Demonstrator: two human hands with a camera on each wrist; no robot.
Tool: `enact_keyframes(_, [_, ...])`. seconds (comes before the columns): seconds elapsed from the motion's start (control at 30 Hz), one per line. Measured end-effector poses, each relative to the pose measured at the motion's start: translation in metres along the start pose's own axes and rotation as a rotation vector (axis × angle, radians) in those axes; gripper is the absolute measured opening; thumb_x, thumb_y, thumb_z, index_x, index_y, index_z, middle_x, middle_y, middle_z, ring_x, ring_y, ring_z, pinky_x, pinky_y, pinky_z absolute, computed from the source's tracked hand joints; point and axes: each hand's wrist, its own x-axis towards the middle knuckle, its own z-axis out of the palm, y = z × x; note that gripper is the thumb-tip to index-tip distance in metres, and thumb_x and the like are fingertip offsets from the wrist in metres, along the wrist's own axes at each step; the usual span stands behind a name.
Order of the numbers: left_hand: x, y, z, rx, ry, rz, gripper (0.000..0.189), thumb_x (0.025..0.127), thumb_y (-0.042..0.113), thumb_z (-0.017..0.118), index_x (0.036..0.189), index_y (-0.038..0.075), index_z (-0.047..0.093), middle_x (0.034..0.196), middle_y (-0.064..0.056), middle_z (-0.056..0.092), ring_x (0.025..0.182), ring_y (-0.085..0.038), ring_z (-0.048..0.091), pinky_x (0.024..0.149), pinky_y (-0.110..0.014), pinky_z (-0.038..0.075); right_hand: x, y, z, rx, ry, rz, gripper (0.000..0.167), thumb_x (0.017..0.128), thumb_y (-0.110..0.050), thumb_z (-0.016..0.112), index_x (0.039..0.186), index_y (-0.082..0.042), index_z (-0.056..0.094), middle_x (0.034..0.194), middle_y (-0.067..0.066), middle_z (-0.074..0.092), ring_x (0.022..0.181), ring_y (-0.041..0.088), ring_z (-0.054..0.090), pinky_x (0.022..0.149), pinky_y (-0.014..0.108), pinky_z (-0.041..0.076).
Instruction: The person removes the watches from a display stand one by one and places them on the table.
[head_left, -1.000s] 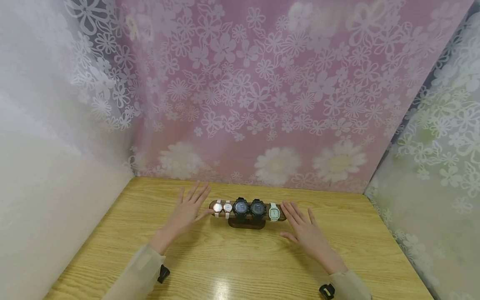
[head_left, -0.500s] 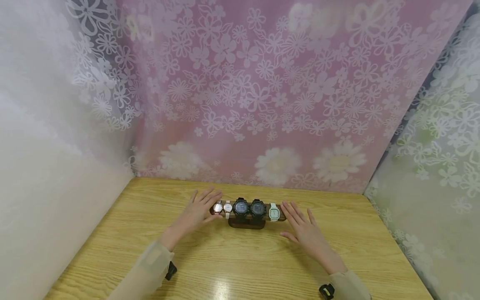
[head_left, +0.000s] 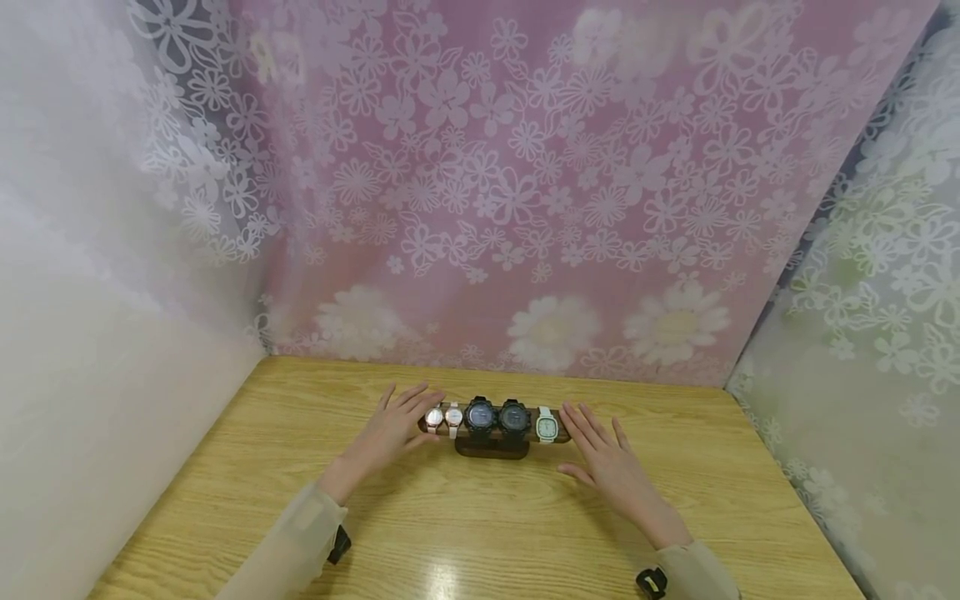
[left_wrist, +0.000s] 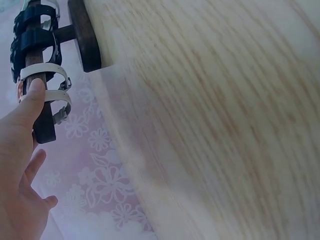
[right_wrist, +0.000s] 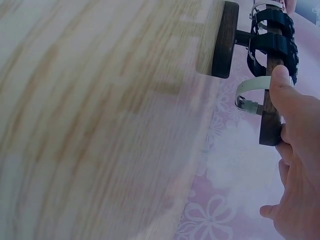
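A dark brown wooden watch stand (head_left: pixel 491 449) stands on the table in the head view, with several watches strapped along its bar. From the left come two small white-strapped watches (head_left: pixel 453 417), then two bulky black watches (head_left: pixel 481 416) and a pale mint square watch (head_left: pixel 547 427). My left hand (head_left: pixel 386 429) is at the bar's left end, fingers extended along the top side and thumb on the near side. At the opposite end, my right hand (head_left: pixel 611 467) touches the bar with straight fingers, its thumb spread apart. Both wrist views show a thumb in front of the bar.
The wood-grained table (head_left: pixel 450 517) ends at a pink flowered curtain (head_left: pixel 480 208) behind the stand. Pale sheets hang at the left (head_left: pixel 112 292) and right (head_left: pixel 885 350). A small black device sits at each wrist.
My left hand has moved right, from just beside the stand to around its left end, its fingers drawn closer together. The right hand and the stand stay practically in place.
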Motion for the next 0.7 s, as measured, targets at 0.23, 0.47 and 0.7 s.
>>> enact_keyframes(0.23, [0.001, -0.004, -0.002, -0.021, 0.026, 0.011, 0.070, 0.089, 0.034, 0.079, 0.149, 0.014, 0.051, 0.145, -0.007, 0.058, 0.140, -0.034, 0.046, 0.119, -0.067, 0.021, -0.001, -0.001, -0.002, 0.010, -0.014, 0.005, 0.089, 0.091, -0.046, 0.071, 0.162, -0.015, 0.028, 0.167, 0.004, 0.025, 0.153, 0.030, 0.024, 0.117, 0.070, 0.020])
enact_keyframes(0.47, [-0.006, -0.011, -0.009, 0.017, 0.030, -0.003, 0.063, 0.089, 0.036, 0.078, 0.144, 0.012, 0.056, 0.140, -0.009, 0.062, 0.138, -0.033, 0.049, 0.117, -0.068, 0.025, 0.000, -0.002, -0.002, 0.021, -0.003, 0.007, 0.088, 0.090, -0.042, 0.074, 0.161, -0.012, 0.031, 0.167, 0.006, 0.026, 0.154, 0.029, 0.022, 0.117, 0.071, 0.020])
enact_keyframes(0.7, [-0.015, -0.017, -0.023, 0.088, 0.091, -0.023, 0.060, 0.086, 0.033, 0.082, 0.137, 0.011, 0.061, 0.133, -0.011, 0.065, 0.131, -0.034, 0.055, 0.116, -0.066, 0.031, -0.001, 0.000, 0.001, 0.017, -0.004, 0.013, 0.090, 0.090, -0.041, 0.075, 0.161, -0.012, 0.029, 0.167, 0.005, 0.025, 0.155, 0.027, 0.019, 0.117, 0.071, 0.019])
